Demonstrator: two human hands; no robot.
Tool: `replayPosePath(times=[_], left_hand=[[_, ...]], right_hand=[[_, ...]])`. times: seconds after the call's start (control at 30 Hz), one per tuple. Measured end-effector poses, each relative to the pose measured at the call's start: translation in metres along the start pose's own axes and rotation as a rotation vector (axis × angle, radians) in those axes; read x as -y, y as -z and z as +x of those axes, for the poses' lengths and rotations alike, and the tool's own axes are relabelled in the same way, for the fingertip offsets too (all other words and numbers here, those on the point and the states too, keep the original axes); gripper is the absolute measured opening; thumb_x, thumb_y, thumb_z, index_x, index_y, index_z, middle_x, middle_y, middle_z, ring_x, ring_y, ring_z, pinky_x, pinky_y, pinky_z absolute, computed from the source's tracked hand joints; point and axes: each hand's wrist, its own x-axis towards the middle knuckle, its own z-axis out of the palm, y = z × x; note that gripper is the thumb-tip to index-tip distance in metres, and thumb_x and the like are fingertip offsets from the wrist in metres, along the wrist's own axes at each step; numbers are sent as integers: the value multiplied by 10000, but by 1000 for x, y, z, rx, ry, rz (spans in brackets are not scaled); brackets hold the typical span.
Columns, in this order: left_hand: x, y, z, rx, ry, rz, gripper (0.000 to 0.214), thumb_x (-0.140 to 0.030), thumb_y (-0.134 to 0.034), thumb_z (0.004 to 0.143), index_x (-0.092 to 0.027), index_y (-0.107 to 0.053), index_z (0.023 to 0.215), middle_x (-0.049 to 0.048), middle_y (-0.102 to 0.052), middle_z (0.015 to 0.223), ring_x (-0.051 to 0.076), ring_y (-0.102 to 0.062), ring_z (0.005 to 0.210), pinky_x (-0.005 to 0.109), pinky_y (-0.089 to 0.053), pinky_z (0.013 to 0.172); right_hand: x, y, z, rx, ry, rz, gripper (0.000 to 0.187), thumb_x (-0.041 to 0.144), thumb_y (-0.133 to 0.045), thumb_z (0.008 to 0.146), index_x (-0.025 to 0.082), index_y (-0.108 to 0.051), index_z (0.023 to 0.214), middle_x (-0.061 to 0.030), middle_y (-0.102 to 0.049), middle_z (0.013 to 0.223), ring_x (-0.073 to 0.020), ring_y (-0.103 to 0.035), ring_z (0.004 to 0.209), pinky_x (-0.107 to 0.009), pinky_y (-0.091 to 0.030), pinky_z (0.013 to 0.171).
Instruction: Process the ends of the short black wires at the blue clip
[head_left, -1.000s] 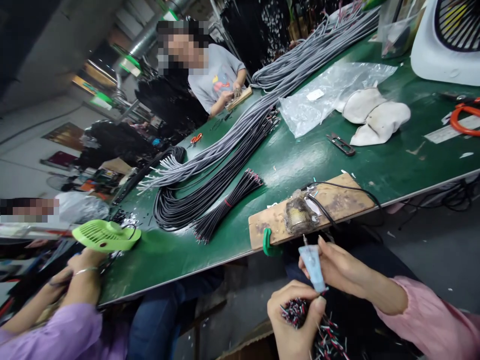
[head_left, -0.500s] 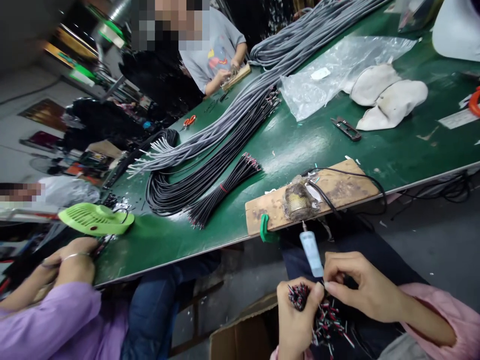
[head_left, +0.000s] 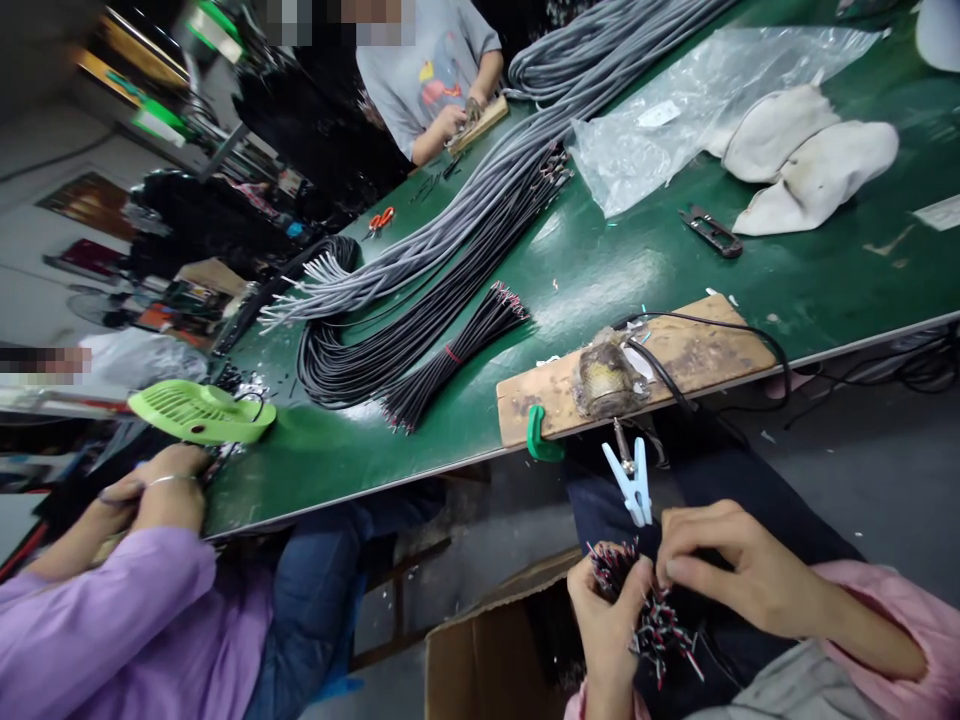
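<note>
My left hand (head_left: 606,630) is wrapped round a bundle of short red, black and white wires (head_left: 645,610) held over my lap. My right hand (head_left: 724,575) pinches at the wire ends beside it, and a pale blue clothespin-like clip (head_left: 634,480) sticks up from between the two hands. Just beyond, a wooden board (head_left: 675,365) is clamped to the table edge by a green clamp (head_left: 536,437). A crusted solder pot (head_left: 604,378) with a black cord sits on the board.
Long grey and black cable bundles (head_left: 450,270) run across the green table (head_left: 600,270). A plastic bag (head_left: 675,110), white cloths (head_left: 814,165), snips (head_left: 711,231) and a green fan (head_left: 199,415) lie about. A person in purple sleeves (head_left: 97,620) works at left, another sits far back. A cardboard box (head_left: 495,650) is below.
The view has tilted down and my hands have dropped lower. My right hand moved from holding the blue clip upright to picking at the wire ends; the clip now shows two prongs.
</note>
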Motion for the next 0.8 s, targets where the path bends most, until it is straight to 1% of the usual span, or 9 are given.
replayPosePath(times=[0.1, 0.17, 0.23, 0.3, 0.37, 0.5, 0.6, 0.7, 0.8], left_hand=[[4, -1, -5, -17, 26, -44, 360, -408, -862, 574, -158, -641, 710, -28, -593, 530, 135, -537, 425, 245, -443, 407], [4, -4, -7, 4, 30, -68, 372, -420, -861, 577, -162, -613, 679, -43, -560, 502, 112, -501, 389, 226, -409, 375], [2, -8, -10, 27, 32, -93, 387, -419, -864, 577, -164, -578, 632, -52, -540, 487, 94, -479, 374, 213, -391, 364], [-1, -11, -12, 31, 44, -148, 406, -420, -871, 571, -163, -565, 643, -54, -555, 504, 79, -471, 363, 200, -385, 358], [-3, -13, -16, 19, 62, -208, 426, -430, -873, 576, -162, -571, 712, -52, -588, 520, 69, -476, 351, 185, -389, 355], [-5, -12, -20, -14, 59, -229, 416, -449, -836, 644, -169, -568, 792, -57, -592, 504, 69, -483, 342, 181, -409, 363], [-7, -9, -18, -9, 74, -213, 414, -483, -820, 650, -179, -562, 763, -61, -567, 495, 66, -451, 329, 194, -399, 349], [-11, -8, -16, 21, 90, -197, 436, -518, -812, 641, -185, -540, 713, -65, -545, 485, 58, -419, 311, 194, -381, 332], [-15, -8, -14, 48, 98, -202, 449, -527, -808, 641, -188, -516, 674, -67, -528, 475, 60, -423, 309, 190, -380, 330]], right_hand=[[-1, 0, 4, -100, -18, -145, 184, 261, -597, 927, 154, -706, 824, -74, -691, 784, -193, -608, 753, -313, -453, 706], [0, -1, 6, -96, 9, -178, 142, 252, -615, 914, 158, -705, 858, -79, -698, 822, -206, -603, 801, -324, -456, 746], [1, -3, 7, -96, 23, -171, 135, 244, -611, 915, 160, -699, 855, -73, -692, 808, -204, -596, 791, -322, -455, 738], [0, -4, 6, -118, 9, -154, 172, 253, -598, 924, 162, -690, 811, -63, -672, 761, -195, -586, 746, -314, -448, 701], [-3, -4, 5, -124, -26, -137, 236, 290, -599, 929, 163, -677, 747, -47, -639, 709, -182, -570, 697, -303, -432, 658], [-11, -5, 2, -102, -71, -44, 334, 370, -605, 926, 152, -671, 682, -31, -607, 665, -161, -554, 646, -281, -417, 607], [-14, -5, 1, -82, -46, 20, 303, 367, -605, 929, 146, -714, 753, -51, -653, 701, -171, -588, 687, -286, -447, 645], [-12, -4, 3, -123, 0, 0, 223, 307, -603, 936, 150, -738, 852, -69, -688, 762, -178, -607, 732, -296, -461, 680], [-9, -4, 5, -133, 82, -20, 164, 241, -609, 932, 154, -743, 898, -73, -704, 786, -183, -608, 756, -313, -460, 707]])
